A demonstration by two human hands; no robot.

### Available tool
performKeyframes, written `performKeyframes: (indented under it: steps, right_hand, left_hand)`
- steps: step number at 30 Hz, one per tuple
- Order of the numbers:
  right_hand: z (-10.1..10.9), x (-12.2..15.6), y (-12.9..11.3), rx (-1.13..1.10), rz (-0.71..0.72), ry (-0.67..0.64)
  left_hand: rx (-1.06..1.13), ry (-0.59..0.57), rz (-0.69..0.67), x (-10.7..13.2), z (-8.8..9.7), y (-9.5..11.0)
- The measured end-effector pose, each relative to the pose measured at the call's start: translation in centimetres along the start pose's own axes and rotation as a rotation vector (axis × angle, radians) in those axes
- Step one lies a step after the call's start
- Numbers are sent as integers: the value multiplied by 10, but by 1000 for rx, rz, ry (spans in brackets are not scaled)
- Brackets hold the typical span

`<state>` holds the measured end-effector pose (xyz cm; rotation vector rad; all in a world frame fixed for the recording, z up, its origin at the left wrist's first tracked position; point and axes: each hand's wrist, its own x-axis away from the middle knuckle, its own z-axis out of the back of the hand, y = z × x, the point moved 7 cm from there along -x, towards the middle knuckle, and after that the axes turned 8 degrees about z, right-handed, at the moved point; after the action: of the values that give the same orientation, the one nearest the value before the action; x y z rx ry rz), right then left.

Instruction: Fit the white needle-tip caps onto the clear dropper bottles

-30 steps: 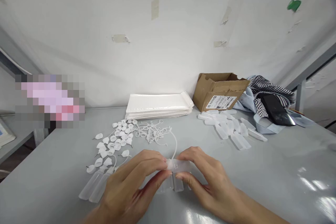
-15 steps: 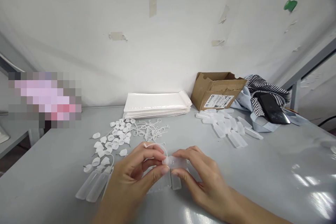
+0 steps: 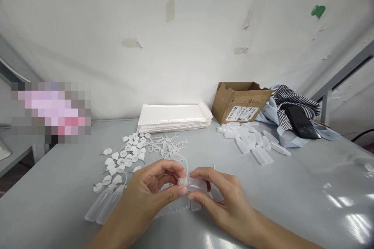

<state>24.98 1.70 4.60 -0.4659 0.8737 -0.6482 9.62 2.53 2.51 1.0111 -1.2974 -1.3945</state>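
My right hand (image 3: 224, 202) grips a small clear plastic bottle (image 3: 195, 183) lying sideways just above the grey table (image 3: 292, 198). My left hand (image 3: 149, 198) pinches the bottle's neck, where a thin white loop strap (image 3: 184, 160) arches up from my fingers. Under my hands lie a few more clear bottles (image 3: 178, 204). Two assembled bottles (image 3: 102, 206) rest to the left. Beyond my hands are several white caps (image 3: 122, 159) and a tangle of white loop straps (image 3: 165, 144).
A stack of white padded bags (image 3: 175, 117) lies against the wall. A brown cardboard box (image 3: 241, 101) stands at the right, with several empty bottles (image 3: 254, 142) before it. Striped cloth and a black phone (image 3: 298, 121) lie at the far right.
Both hands have shifted slightly left and nearer with the bottle. The strap, which arched high a second ago, now sits lower and closer to the bottle's neck.
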Motion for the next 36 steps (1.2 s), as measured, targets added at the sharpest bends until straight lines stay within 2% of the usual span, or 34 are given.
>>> performKeyframes:
  steps: [5,9,12,15,21,29,36]
  right_hand:
    - [1,-6,2,-268,-155,-59]
    - [0,-5,2,-409,-201,-155]
    - [4,-2,1,-353,-136,-154]
    - [5,-1,-7,-243,19,-168]
    - [-6,0,-13,-138,240,-228]
    - [-7,2,-9,-122,160,-325]
    - [-3,2,-7,-98,171,-292]
  left_hand:
    - [79,2,61,0,4,2]
    - [141,-26,109,-1,7,2]
    - [179,-70,158,-1,6,-2]
    - [228,-97,217,0,1,-4]
    - [347,-58,395,6,-10,-1]
    - [366,-102,444,8,-15,-3]
    - [257,-92,436,7,-14,-3]
